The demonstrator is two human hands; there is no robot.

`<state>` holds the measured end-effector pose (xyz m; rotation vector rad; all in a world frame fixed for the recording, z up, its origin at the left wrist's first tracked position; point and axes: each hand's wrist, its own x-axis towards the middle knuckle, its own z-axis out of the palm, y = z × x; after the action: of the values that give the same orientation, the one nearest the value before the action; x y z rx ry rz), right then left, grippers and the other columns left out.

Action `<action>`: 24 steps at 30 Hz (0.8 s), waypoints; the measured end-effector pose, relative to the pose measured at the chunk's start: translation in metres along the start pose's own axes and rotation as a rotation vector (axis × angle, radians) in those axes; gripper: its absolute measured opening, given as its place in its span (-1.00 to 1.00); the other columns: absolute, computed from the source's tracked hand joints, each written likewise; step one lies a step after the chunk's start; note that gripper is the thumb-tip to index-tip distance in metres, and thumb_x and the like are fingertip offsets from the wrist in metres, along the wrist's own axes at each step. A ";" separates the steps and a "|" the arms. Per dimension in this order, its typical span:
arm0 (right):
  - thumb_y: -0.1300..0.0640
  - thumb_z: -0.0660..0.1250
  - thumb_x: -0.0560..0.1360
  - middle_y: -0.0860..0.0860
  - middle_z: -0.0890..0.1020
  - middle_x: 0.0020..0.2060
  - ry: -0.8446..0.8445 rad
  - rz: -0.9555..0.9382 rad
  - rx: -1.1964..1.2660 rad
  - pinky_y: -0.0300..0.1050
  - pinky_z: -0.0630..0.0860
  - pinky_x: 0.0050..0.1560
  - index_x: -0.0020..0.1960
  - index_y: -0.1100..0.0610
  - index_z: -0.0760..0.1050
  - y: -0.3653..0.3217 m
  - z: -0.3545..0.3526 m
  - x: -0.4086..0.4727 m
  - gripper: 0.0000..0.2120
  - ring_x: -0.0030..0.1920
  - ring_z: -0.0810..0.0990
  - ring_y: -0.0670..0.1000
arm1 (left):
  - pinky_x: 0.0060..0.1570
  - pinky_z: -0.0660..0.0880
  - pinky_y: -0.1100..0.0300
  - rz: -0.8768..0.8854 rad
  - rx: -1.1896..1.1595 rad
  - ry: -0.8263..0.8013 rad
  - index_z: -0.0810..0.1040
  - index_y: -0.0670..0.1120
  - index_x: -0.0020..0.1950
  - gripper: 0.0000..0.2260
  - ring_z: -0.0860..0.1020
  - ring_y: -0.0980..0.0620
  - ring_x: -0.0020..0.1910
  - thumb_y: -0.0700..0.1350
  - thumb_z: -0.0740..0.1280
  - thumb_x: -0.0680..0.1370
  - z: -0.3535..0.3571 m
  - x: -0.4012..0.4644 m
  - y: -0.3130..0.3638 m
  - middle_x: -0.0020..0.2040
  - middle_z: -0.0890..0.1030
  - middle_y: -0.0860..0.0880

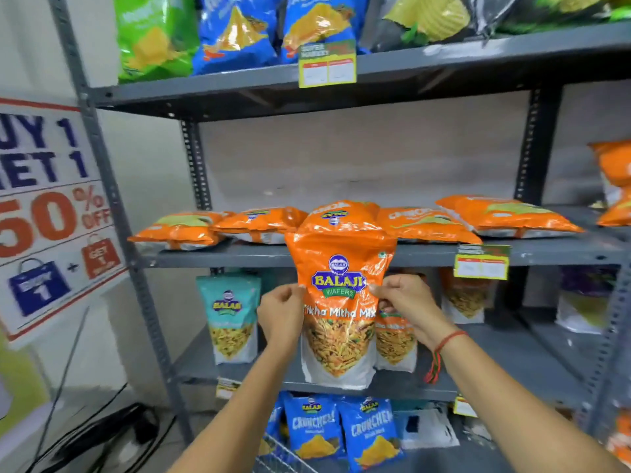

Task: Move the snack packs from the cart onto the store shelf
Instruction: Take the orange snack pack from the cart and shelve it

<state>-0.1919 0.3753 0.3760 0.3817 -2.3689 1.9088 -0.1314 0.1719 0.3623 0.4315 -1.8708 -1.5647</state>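
I hold an orange Balaji snack pack (338, 302) upright in front of the grey store shelf (426, 256). My left hand (281, 314) pinches its left edge and my right hand (408, 307) pinches its right edge. The pack's top reaches above the middle shelf board. Several orange packs (423, 221) lie flat on that middle board behind it. A corner of the wire cart (283, 455) shows at the bottom, below my left forearm.
The board below holds a teal pack (230, 319) and upright orange packs (396, 343). Blue packs (370, 431) stand on the lowest level. Green and blue bags fill the top board. A sale poster (51, 213) hangs at left; cables lie on the floor.
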 end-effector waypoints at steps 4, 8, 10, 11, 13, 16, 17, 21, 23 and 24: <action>0.13 0.43 0.43 0.09 0.65 -0.36 0.079 0.108 -0.020 -0.21 0.47 -0.34 -0.36 0.13 0.59 0.049 -0.033 -0.005 -0.80 -0.37 0.55 -0.05 | -0.34 0.45 0.21 -0.039 0.012 -0.092 0.61 0.09 -0.42 -0.76 0.60 0.20 -0.33 -0.03 0.34 0.46 0.050 -0.016 -0.036 -0.42 0.64 0.18; 0.14 0.44 0.42 0.05 0.61 -0.42 0.206 0.221 -0.100 -0.15 0.41 -0.32 -0.39 0.20 0.56 0.097 -0.084 -0.004 -0.75 -0.38 0.52 -0.03 | -0.32 0.38 0.21 -0.062 0.086 -0.211 0.60 0.01 -0.41 -0.75 0.55 0.14 -0.38 -0.09 0.34 0.48 0.118 -0.035 -0.060 -0.49 0.57 0.12; 0.14 0.45 0.40 0.07 0.60 -0.44 0.271 0.260 -0.125 -0.13 0.40 -0.31 -0.32 0.34 0.57 0.118 -0.113 0.000 -0.74 -0.42 0.51 -0.05 | -0.25 0.39 0.17 -0.067 0.133 -0.260 0.59 0.00 -0.40 -0.76 0.57 -0.03 -0.28 -0.09 0.35 0.48 0.154 -0.046 -0.068 -0.37 0.64 -0.04; 0.14 0.46 0.39 0.08 0.60 -0.44 0.296 0.271 -0.139 -0.12 0.41 -0.30 -0.30 0.36 0.56 0.128 -0.128 0.003 -0.73 -0.42 0.51 -0.04 | -0.23 0.39 0.16 -0.075 0.154 -0.283 0.62 -0.03 -0.36 -0.78 0.58 -0.08 -0.25 -0.09 0.35 0.49 0.173 -0.050 -0.071 -0.31 0.67 -0.09; 0.14 0.46 0.39 0.08 0.60 -0.45 0.340 0.289 -0.166 -0.10 0.42 -0.30 -0.33 0.34 0.55 0.148 -0.156 0.012 -0.73 -0.43 0.52 -0.02 | -0.27 0.35 0.20 -0.100 0.191 -0.320 0.68 -0.07 -0.26 -0.82 0.54 -0.04 -0.28 -0.09 0.35 0.49 0.210 -0.059 -0.077 -0.26 0.68 -0.08; 0.14 0.47 0.38 0.03 0.63 -0.48 0.421 0.327 -0.169 -0.12 0.50 -0.38 -0.43 0.20 0.55 0.173 -0.190 0.029 -0.74 -0.46 0.57 -0.03 | -0.35 0.32 0.24 -0.100 0.185 -0.370 0.69 -0.01 -0.28 -0.82 0.48 0.07 -0.38 -0.13 0.34 0.49 0.258 -0.066 -0.085 -0.34 0.59 0.06; 0.14 0.48 0.39 0.01 0.63 -0.49 0.444 0.338 -0.164 -0.13 0.52 -0.38 -0.44 0.15 0.54 0.182 -0.204 0.038 -0.74 -0.46 0.60 -0.03 | -0.34 0.35 0.23 -0.101 0.176 -0.394 0.66 0.02 -0.33 -0.79 0.50 0.07 -0.37 -0.12 0.33 0.49 0.278 -0.067 -0.088 -0.36 0.59 0.09; 0.16 0.46 0.42 0.05 0.71 -0.40 0.450 0.370 -0.148 -0.03 0.65 -0.24 -0.33 0.11 0.64 0.210 -0.250 0.073 -0.85 -0.39 0.66 0.00 | -0.23 0.51 0.12 -0.106 0.209 -0.447 0.68 -0.06 -0.29 -0.76 0.62 0.00 -0.26 -0.05 0.31 0.51 0.345 -0.065 -0.094 -0.28 0.71 0.01; 0.14 0.46 0.41 0.01 0.73 -0.40 0.461 0.355 -0.149 -0.03 0.67 -0.20 -0.33 0.07 0.66 0.224 -0.267 0.087 -0.85 -0.34 0.71 0.00 | -0.23 0.50 0.14 -0.104 0.212 -0.440 0.70 -0.05 -0.23 -0.78 0.62 0.02 -0.24 -0.03 0.32 0.52 0.371 -0.063 -0.097 -0.23 0.73 -0.01; 0.12 0.46 0.41 -0.03 0.73 -0.42 0.459 0.337 -0.144 -0.03 0.67 -0.19 -0.36 0.04 0.66 0.229 -0.273 0.093 -0.83 -0.34 0.71 -0.02 | -0.26 0.46 0.18 -0.107 0.213 -0.425 0.70 -0.05 -0.20 -0.79 0.62 0.03 -0.23 -0.03 0.32 0.52 0.382 -0.062 -0.098 -0.20 0.74 0.00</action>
<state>-0.3632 0.6714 0.2385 -0.4471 -2.3295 1.6837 -0.3539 0.4726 0.2233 0.3104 -2.3871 -1.6280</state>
